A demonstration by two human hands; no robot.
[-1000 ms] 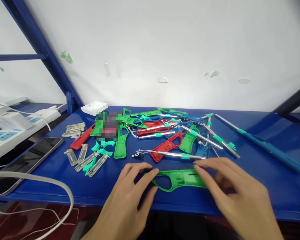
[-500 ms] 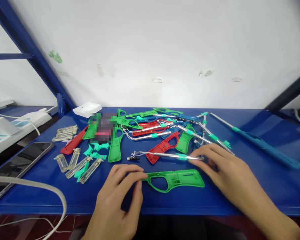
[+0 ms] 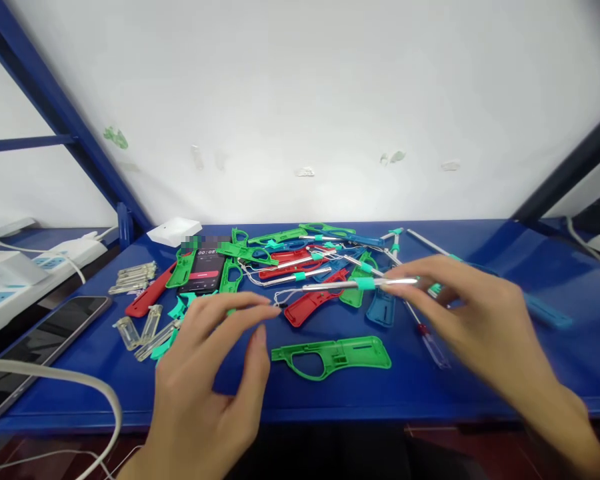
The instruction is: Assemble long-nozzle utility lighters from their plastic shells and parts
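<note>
My right hand pinches the right end of a metal lighter tube, held level above the parts; it has a teal collar and thin white wires at its left end. My left hand is raised with thumb and fingers apart, holding nothing, its fingertips close to the wires. Between the hands, a green lighter shell half lies flat on the blue table, inner side up. A red shell half lies behind it, under the tube. A screwdriver with a clear handle lies beside my right hand.
More shells and tubes are heaped at the back. Clear fuel tanks and teal pieces lie left, near a phone with a timer and a second phone. A white cable crosses the left front; a blue lighter lies right.
My right hand has lifted the metal lighter tube. My left hand has let go of the green shell's narrow end and moved up and left. The view has shifted slightly.
</note>
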